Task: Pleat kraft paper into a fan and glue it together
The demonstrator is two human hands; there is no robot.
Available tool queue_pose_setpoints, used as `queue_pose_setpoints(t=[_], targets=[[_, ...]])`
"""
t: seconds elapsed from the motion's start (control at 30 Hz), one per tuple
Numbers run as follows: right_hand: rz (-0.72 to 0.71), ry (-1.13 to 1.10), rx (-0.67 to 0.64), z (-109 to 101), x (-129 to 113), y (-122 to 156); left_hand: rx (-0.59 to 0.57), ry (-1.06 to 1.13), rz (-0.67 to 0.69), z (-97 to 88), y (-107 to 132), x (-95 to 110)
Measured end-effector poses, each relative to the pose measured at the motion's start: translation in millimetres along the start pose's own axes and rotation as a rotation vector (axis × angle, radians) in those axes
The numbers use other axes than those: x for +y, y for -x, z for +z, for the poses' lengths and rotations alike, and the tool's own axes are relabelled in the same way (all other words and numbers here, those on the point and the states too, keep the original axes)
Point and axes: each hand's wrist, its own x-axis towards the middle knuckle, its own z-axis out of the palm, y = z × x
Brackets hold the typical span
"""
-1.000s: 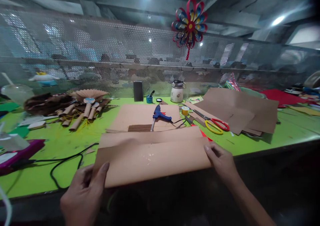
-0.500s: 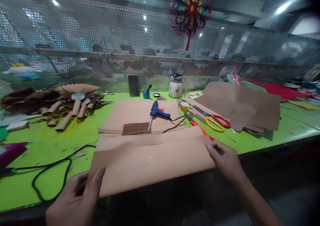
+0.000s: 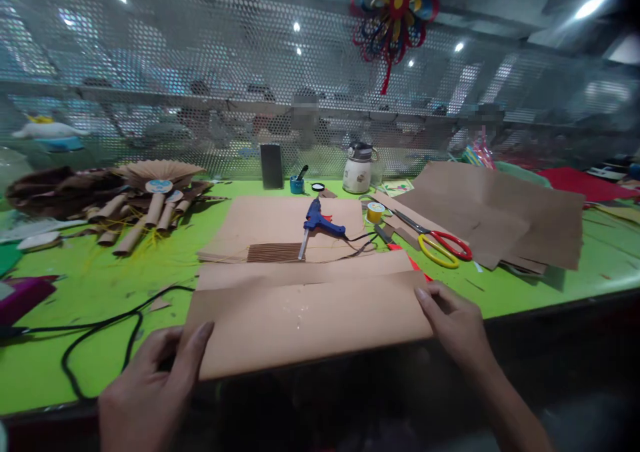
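Observation:
A sheet of brown kraft paper (image 3: 350,312), with a crease running across it and a few shiny specks in its middle, spans both hands at the table's front edge. My left hand (image 3: 160,365) pinches its left end, thumb on top. At the right end, my right hand (image 3: 453,319) grips the sheet the same way, fingers beneath. Just beyond lies a blue glue gun (image 3: 320,222) on a stack of brown paper (image 3: 240,219), beside a ribbed piece of corrugated cardboard (image 3: 275,252).
Red-and-yellow-handled scissors (image 3: 440,245), a yellow spool (image 3: 375,213) and large brown sheets (image 3: 490,205) lie to the right. Paper fans with rolled handles (image 3: 155,205) are at left. A black cable (image 3: 100,329) loops across the green table (image 3: 40,372). A white bottle (image 3: 357,172) stands behind.
The camera view has shifted slightly, so the background sits a little further right. Both hands keep hold of the paper, its front edge now a bit higher in view.

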Motion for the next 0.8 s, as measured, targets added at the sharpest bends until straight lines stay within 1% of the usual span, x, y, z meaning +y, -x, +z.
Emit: queue_pose_setpoints(t=[0.1, 0.2, 0.3, 0.4, 0.67, 0.73, 0.8], targets=[[-0.023, 0.014, 0.059, 3.5, 1.8, 3.3, 0.035, -0.12, 0.045, -1.9, 6.5, 9.4], [-0.037, 0.021, 0.089, 6.4, 6.3, 5.3, 0.039, -0.108, 0.089, -1.4, 9.4, 9.9], [-0.054, 0.03, 0.117, 8.0, 9.7, 6.1, 0.075, -0.123, 0.104, 0.0, 11.5, 8.6], [-0.065, 0.041, 0.135, 8.4, 9.3, 6.7, 0.123, -0.151, 0.095, 2.2, 14.3, 11.3], [-0.029, 0.083, 0.174, 9.9, 9.1, 8.2, 0.202, -0.102, 0.02, 6.5, 24.4, 26.1], [-0.022, 0.08, 0.175, 10.3, 10.9, 8.8, 0.211, -0.076, -0.003, 6.7, 25.1, 26.5], [-0.031, 0.074, 0.173, 10.6, 11.4, 9.2, 0.189, 0.003, -0.01, 7.6, 23.7, 21.4]])
